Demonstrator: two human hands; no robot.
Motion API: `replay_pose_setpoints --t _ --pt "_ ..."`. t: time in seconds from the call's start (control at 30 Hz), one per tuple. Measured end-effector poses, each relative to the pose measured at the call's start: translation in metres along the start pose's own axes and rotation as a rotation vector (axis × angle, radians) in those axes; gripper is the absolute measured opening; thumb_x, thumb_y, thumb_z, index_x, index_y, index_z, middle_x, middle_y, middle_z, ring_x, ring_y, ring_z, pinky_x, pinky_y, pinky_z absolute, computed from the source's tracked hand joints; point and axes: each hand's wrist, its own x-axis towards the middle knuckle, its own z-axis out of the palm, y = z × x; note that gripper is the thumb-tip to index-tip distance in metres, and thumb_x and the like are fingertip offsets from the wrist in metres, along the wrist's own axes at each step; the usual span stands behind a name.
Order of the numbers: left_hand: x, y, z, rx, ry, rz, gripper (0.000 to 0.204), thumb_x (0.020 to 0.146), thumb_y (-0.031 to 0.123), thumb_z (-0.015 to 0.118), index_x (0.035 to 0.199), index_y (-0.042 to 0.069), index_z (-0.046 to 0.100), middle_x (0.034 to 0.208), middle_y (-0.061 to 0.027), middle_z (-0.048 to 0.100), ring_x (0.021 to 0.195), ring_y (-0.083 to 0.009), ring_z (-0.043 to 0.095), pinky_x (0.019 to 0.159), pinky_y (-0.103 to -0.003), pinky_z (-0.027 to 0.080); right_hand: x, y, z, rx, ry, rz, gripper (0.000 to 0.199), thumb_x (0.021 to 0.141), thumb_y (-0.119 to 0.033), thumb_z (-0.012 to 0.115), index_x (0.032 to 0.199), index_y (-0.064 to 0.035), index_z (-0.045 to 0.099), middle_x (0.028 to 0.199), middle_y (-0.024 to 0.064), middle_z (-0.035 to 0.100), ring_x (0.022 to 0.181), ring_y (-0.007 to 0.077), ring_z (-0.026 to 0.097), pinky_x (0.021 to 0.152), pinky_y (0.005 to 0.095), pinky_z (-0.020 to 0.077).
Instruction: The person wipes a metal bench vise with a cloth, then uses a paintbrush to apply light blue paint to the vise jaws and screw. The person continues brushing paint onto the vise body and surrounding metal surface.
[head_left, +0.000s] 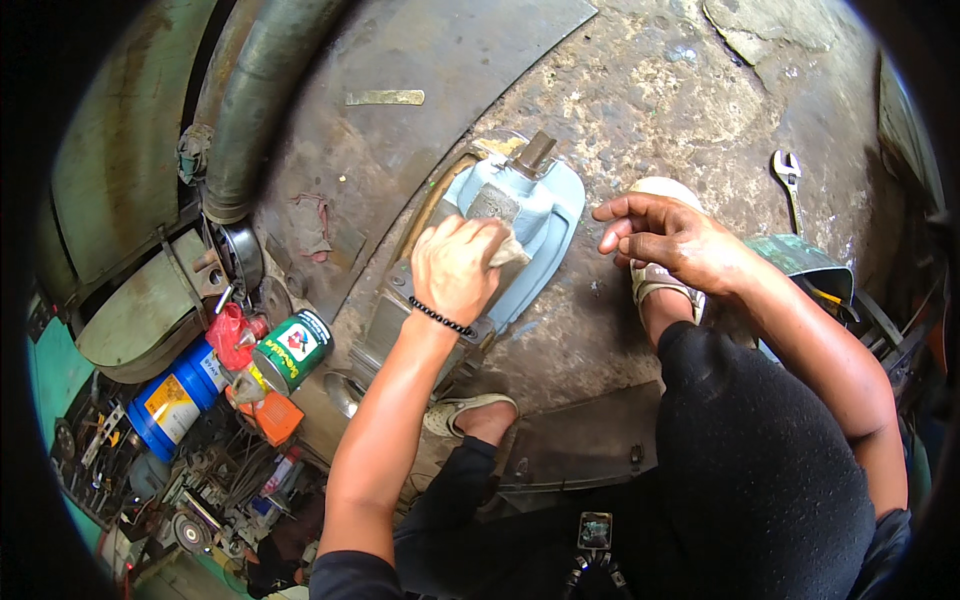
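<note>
My left hand [455,262], with a black bead bracelet at the wrist, is closed over the upper side of a metal machine housing [548,265] painted light blue in part. Out from its fingers sticks a crumpled pale rag [511,250]. Beside the knuckles is a rough grey patch on the housing, and a bare metal shaft [534,155] juts from its far end. My right hand [668,235] hovers to the right of the housing, above my foot. Its fingers are loosely bent and apart, with nothing in them.
An adjustable wrench [789,182] lies on the floor at far right. A flat metal strip [385,97] rests on a steel sheet [450,50]. Left stand a green can [290,352], a blue bucket [172,402] and a thick pipe [262,110]. Tools crowd the lower left.
</note>
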Motion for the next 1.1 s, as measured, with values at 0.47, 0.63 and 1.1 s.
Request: replay_pose_setpoints --t 0.47,0.63,1.1 --pt "0.017 -0.005 0.01 -0.046 0.076 -0.047 0.028 0.067 0.006 0.074 0.094 0.011 0.068 0.094 -0.0049 0.072 0.085 -0.0271 0.065 0.079 -0.04 0.052 0.001 0.002 -0.001 -0.128 0.069 -0.009 0.043 0.093 -0.009 0.055 0.134 0.0028 0.054 0.104 0.0048 0.067 0.092 0.0126 0.06 0.09 0.0274 0.0497" --pt "-0.014 0.008 -0.02 0.156 -0.326 -0.073 0.031 0.064 0.006 0.074 0.093 0.012 0.069 0.087 -0.006 0.067 0.089 -0.0276 0.063 0.08 -0.042 0.05 0.001 0.005 -0.003 -0.072 0.052 -0.011 0.043 0.094 -0.013 0.057 0.134 0.0015 0.055 0.104 0.0042 0.067 0.092 0.0121 0.061 0.091 0.0277 0.0495" --pt "-0.001 0.133 0.016 -1.825 0.339 -0.882 0.055 0.107 0.047 0.043 0.124 -0.002 0.061 0.113 -0.0093 0.066 0.102 -0.0152 0.06 0.092 -0.031 0.048 -0.015 -0.018 0.023 -0.136 -0.045 -0.019 0.055 0.098 -0.042 0.063 0.135 -0.0017 0.056 0.129 0.0148 0.063 0.123 0.0196 0.055 0.108 0.0356 0.0403"
